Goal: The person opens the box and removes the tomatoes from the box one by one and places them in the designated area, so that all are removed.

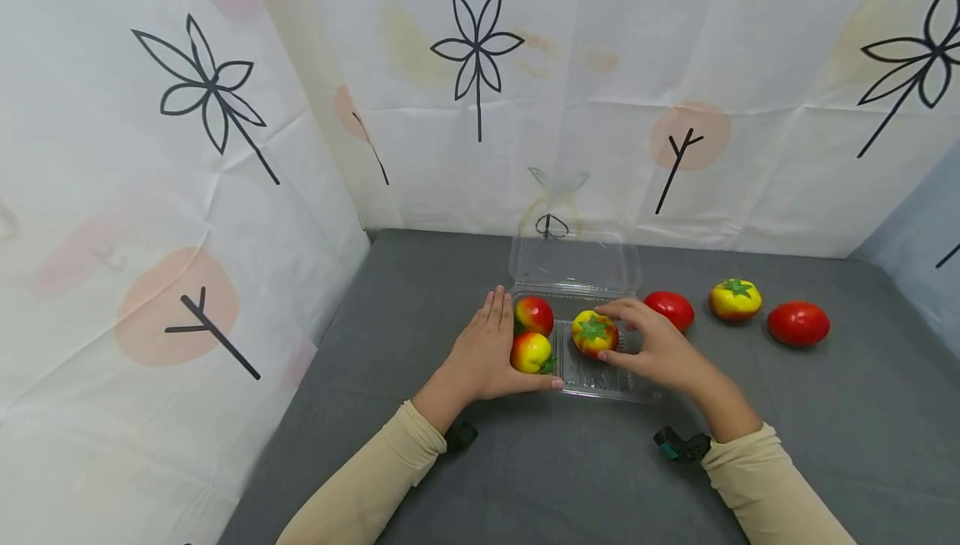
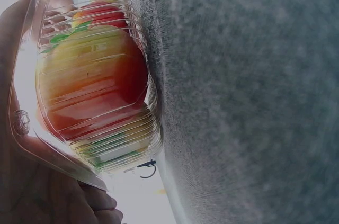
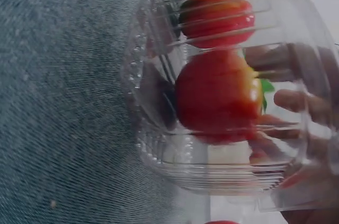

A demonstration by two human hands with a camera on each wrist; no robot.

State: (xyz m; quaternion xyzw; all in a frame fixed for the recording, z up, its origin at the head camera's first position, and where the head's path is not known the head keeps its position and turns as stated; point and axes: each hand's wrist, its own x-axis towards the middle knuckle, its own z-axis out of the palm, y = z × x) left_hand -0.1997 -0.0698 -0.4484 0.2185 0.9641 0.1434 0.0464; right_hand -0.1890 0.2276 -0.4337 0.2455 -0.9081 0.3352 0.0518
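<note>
A clear plastic clamshell box (image 1: 600,382) lies with its lid raised on the grey table. In its left side sit two red-and-yellow fruits, one (image 1: 534,314) behind the other (image 1: 532,353). My left hand (image 1: 487,353) rests along the box's left side, fingers straight, thumb stretched across the front edge. My right hand (image 1: 660,349) holds a red-and-yellow tomato (image 1: 592,334) with a green leafy top, thumb at its near side and fingertips at its far side. Through the box wall, the right wrist view shows this tomato (image 3: 217,97) inside, with fingers around its top.
Right of the box lie a red tomato (image 1: 669,310), a yellow-and-red one (image 1: 735,300) with a green top, and another red one (image 1: 798,323). The transparent lid (image 1: 573,262) stands up behind the box, near a white patterned cloth wall (image 1: 585,45).
</note>
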